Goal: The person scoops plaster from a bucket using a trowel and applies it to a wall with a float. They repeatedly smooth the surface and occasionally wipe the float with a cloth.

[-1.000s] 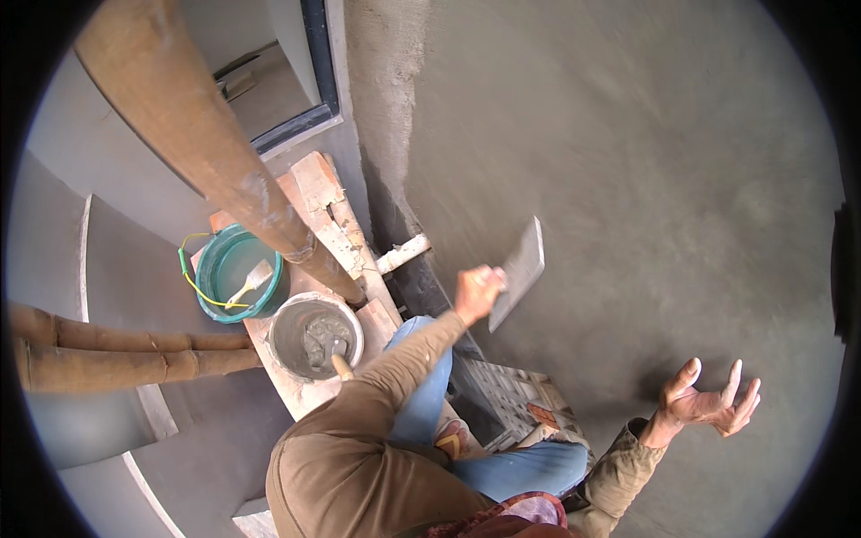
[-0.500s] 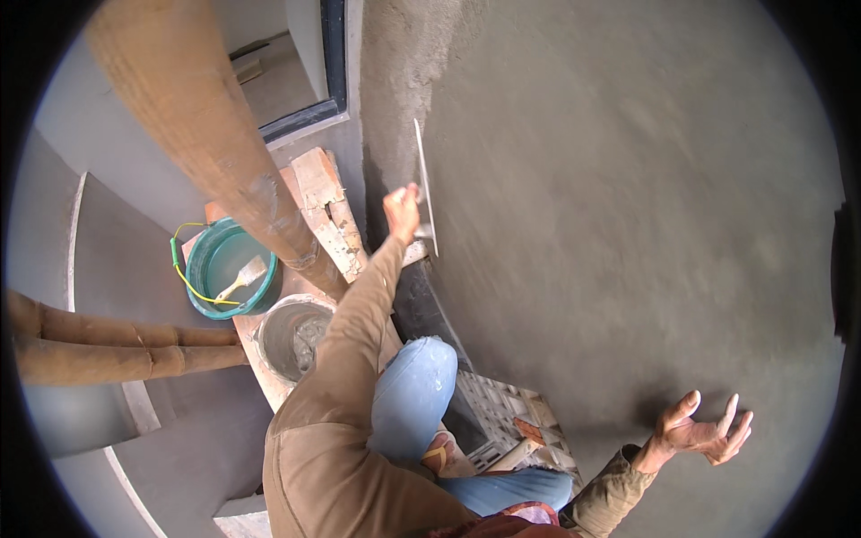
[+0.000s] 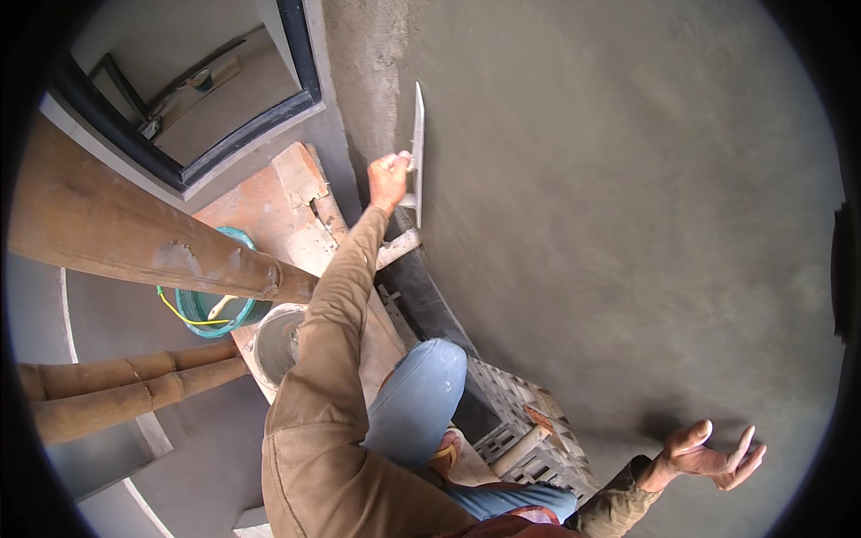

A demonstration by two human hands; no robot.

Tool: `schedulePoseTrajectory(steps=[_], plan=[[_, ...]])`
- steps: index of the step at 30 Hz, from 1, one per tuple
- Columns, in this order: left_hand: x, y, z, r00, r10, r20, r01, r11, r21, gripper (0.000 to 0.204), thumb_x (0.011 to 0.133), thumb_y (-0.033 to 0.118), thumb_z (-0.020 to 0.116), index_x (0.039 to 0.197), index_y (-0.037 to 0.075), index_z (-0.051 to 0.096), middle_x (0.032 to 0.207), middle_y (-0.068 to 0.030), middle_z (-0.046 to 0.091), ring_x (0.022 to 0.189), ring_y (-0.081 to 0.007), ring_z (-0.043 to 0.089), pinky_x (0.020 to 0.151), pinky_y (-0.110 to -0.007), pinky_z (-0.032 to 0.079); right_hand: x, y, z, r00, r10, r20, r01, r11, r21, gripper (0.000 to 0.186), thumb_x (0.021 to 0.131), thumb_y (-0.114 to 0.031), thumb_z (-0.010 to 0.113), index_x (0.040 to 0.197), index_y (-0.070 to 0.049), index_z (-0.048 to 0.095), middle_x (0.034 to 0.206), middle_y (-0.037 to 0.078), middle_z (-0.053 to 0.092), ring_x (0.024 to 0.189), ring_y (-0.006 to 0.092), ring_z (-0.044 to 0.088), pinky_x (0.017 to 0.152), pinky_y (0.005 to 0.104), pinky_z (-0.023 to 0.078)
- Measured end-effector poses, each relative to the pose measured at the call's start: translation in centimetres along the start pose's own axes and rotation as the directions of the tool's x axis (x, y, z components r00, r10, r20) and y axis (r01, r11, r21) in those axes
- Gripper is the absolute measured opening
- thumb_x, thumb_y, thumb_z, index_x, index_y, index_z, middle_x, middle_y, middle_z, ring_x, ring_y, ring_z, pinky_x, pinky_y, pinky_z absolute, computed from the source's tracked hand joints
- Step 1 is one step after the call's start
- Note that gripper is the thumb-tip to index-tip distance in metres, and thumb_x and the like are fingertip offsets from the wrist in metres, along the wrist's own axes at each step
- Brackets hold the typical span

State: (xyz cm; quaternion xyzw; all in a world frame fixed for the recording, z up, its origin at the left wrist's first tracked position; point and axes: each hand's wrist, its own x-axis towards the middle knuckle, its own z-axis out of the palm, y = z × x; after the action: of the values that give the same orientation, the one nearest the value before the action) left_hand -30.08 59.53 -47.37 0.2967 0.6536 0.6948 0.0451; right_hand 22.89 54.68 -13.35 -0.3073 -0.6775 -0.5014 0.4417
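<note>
My left hand (image 3: 388, 183) is closed round the handle of a long flat plastering trowel (image 3: 419, 134). The trowel stands edge-on to my view, its blade against the grey plastered wall (image 3: 610, 215), just right of a rougher, lighter strip (image 3: 369, 72). Low on the right, my right hand (image 3: 713, 457) holds nothing; its fingers are apart and curved, close to the wall. Whether it touches the surface I cannot tell.
A thick bamboo pole (image 3: 134, 224) crosses the left side, partly hiding a teal bucket (image 3: 211, 330) with a brush (image 3: 219, 308) in it. Beside it stands a grey-rimmed bucket (image 3: 276, 345) on a plank platform (image 3: 260, 211). Two more poles (image 3: 134, 381) lie lower left; a dark-framed window (image 3: 242, 134) is above.
My left hand and the trowel have moved up and slightly left in view. The view has shifted, showing more of the window. My right hand stays open, slightly lower and further right.
</note>
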Motion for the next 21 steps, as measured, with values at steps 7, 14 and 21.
schedulePoseTrajectory(steps=[7,14,21], plan=[[-10.1,2.8,1.4,0.983,-0.002,0.182,0.04,0.978,-0.204,0.029,0.091,0.018,0.063,0.068,0.001,0.061,0.061,-0.0029,0.061,0.058,-0.005,0.049,0.051,-0.03,0.042,1.1,-0.7,0.3,0.993,-0.015,-0.116,0.012,1.0,-0.025,0.063,0.09,-0.062,0.054,0.118,-0.006,0.064,0.13,0.008,0.047,0.122,0.0226,0.042,0.102,0.039,0.036],[-25.6,8.5,4.5,0.872,-0.128,0.472,0.235,0.956,-0.174,0.037,0.09,0.022,0.065,0.064,-0.002,0.052,0.055,-0.0064,0.046,0.061,-0.0082,0.04,0.053,-0.034,0.036,0.4,-0.3,-0.2,0.998,0.006,-0.061,-0.012,0.995,-0.096,0.064,0.091,-0.061,0.054,0.121,-0.005,0.06,0.134,0.011,0.043,0.128,0.0226,0.027,0.109,0.0424,0.027],[-18.2,0.3,1.1,0.888,-0.435,0.149,0.46,0.844,-0.277,0.048,0.094,0.031,0.062,0.057,0.003,0.05,0.053,0.0043,0.042,0.056,-0.0067,0.036,0.05,-0.031,0.032,0.6,-0.2,-0.1,0.997,-0.031,-0.071,0.024,0.995,-0.094,0.063,0.091,-0.06,0.054,0.121,-0.005,0.06,0.134,0.011,0.044,0.128,0.0236,0.027,0.109,0.0433,0.025]])
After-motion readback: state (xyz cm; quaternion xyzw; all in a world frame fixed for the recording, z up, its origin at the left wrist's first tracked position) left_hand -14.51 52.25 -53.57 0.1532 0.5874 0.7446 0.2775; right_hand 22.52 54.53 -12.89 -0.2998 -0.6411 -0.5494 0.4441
